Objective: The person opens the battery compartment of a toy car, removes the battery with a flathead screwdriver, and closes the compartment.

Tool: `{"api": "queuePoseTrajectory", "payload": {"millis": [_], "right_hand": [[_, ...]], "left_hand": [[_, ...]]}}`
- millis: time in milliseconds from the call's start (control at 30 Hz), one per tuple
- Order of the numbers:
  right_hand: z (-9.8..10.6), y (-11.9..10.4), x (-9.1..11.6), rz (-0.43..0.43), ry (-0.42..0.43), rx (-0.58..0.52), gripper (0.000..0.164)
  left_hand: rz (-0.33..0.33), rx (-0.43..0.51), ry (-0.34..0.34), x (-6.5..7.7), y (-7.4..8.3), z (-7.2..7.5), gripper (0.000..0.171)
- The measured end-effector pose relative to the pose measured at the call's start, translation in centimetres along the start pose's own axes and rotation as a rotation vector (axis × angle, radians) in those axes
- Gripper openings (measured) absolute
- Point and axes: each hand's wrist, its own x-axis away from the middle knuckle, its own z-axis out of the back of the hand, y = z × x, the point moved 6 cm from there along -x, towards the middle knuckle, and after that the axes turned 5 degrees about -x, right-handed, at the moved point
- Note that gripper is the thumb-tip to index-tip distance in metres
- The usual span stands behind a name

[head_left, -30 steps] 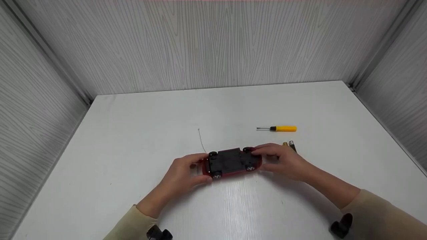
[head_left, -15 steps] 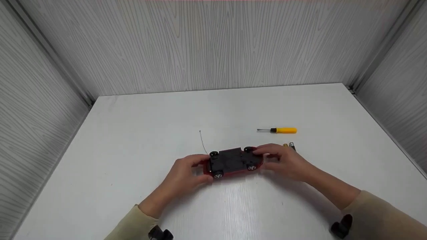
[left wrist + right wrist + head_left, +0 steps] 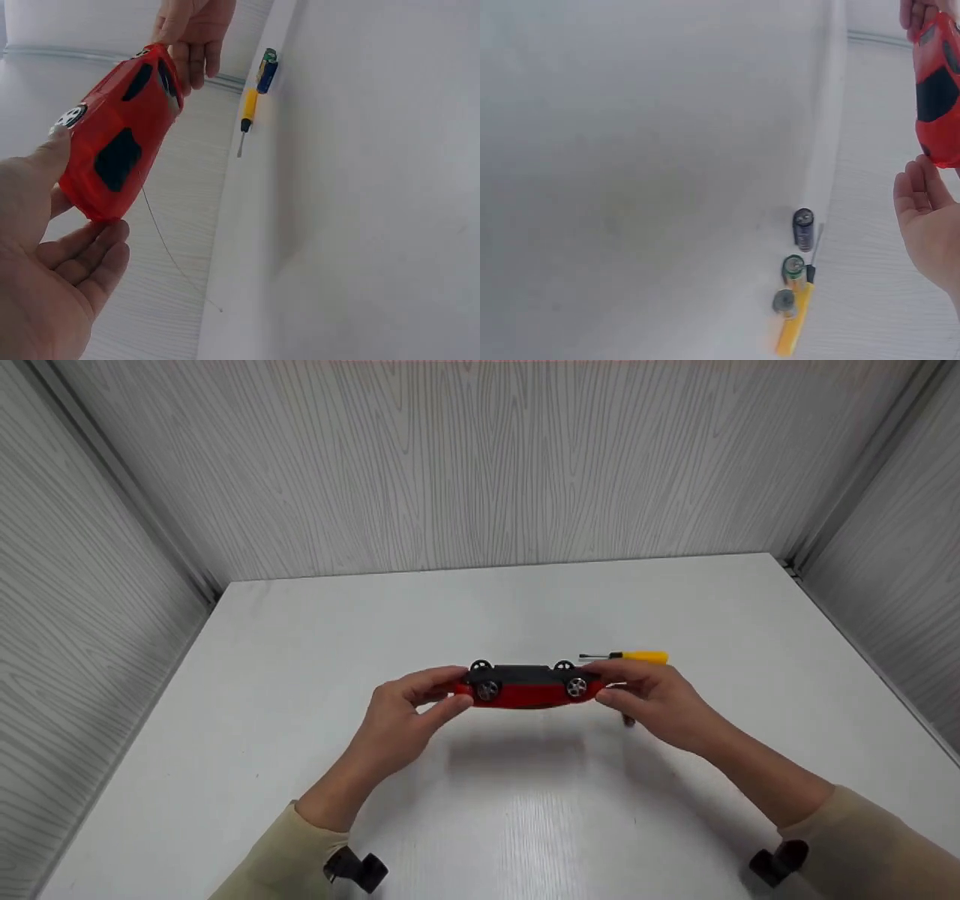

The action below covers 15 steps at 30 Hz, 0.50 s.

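Note:
A red toy car (image 3: pixel 532 695) is held upside down above the white table, its black underside and wheels facing up. My left hand (image 3: pixel 397 720) pinches one end between thumb and fingers. At the opposite end, my right hand (image 3: pixel 660 706) grips the car the same way. From the left wrist, the car's red body (image 3: pixel 127 124) and dark windows show, and a thin antenna wire (image 3: pixel 161 236) hangs from it. Part of the right hand (image 3: pixel 934 232) appears under the car's end in the right wrist view.
A yellow-handled screwdriver (image 3: pixel 645 657) lies on the table (image 3: pixel 360 622) beyond the right hand. Near it are several small cylinders that look like batteries (image 3: pixel 804 229), mostly hidden by the right hand in the head view. Grey wood-grain panels (image 3: pixel 480 465) surround the table.
Both hands have raised the toy car off the table and tilted it, so its red side now faces the head camera. The antenna wire no longer shows in the head view.

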Motion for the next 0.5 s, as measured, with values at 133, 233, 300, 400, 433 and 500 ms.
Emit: {"api": "queuePoseTrajectory", "payload": {"millis": [133,233,300,400,433,500], "right_hand": [[0.5,-1.3,-0.1,0.041,0.048,0.04,0.033],[0.8,-1.9,-0.1,0.061,0.072,0.019,0.031],[0.9,-2.2,-0.2,0.065,0.082,-0.023,0.03],[1.0,-2.7,-0.4,0.082,0.091,-0.065,0.028],[1.1,-2.8,-0.5,0.085,0.094,-0.075,0.028],[1.1,-3.0,-0.6,0.089,0.099,-0.073,0.028]], "left_hand": [[0.012,0.042,0.009,-0.5,1.0,0.5,0.046],[-0.026,0.036,-0.004,-0.7,1.6,0.7,0.051],[-0.051,0.039,-0.005,-0.8,1.8,0.7,0.052],[-0.067,0.031,0.016,-0.9,2.0,0.8,0.047],[-0.07,0.026,0.027,-1.0,2.1,0.8,0.045],[-0.076,0.015,0.048,-1.1,2.3,0.8,0.042]]}}
